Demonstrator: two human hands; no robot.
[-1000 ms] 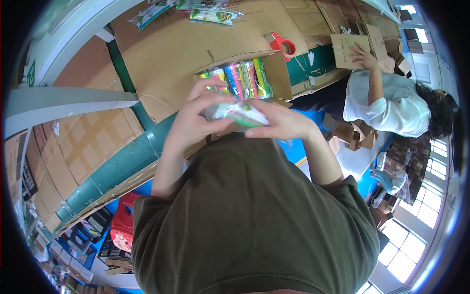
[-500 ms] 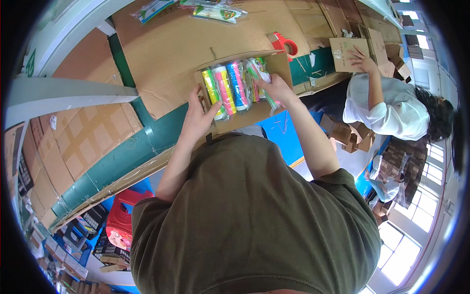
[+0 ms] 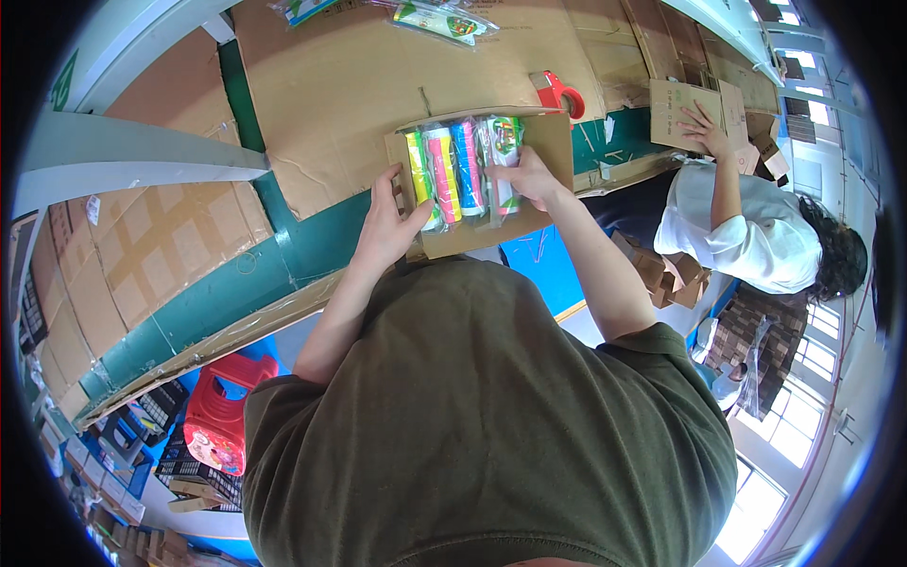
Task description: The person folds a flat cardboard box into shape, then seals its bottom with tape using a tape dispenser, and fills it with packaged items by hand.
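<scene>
An open cardboard box (image 3: 524,230) lies in front of me, holding a row of clear-bagged tubes: a yellow-green tube (image 3: 419,175), a pink and yellow tube (image 3: 442,180) and a blue and pink tube (image 3: 467,170). My left hand (image 3: 387,227) grips the box's left side, fingers along the outer wall and thumb over the near left corner. Inside the right part of the box, my right hand (image 3: 531,180) has its fingers on a bagged packet (image 3: 501,142) with a white and green printed front. Its fingertips are partly hidden against the plastic.
A red tape dispenser (image 3: 557,94) is just beyond the box. Bagged packets (image 3: 439,21) lie at the table's far edge. At the right, a co-worker in white (image 3: 742,227) touches another cardboard box (image 3: 675,113). A red stool (image 3: 222,406) stands below the table at left.
The bagged packet under my right hand has gone from slanted to more upright, in line with the tubes. My left hand stays at the box's left side. The view has shifted slightly.
</scene>
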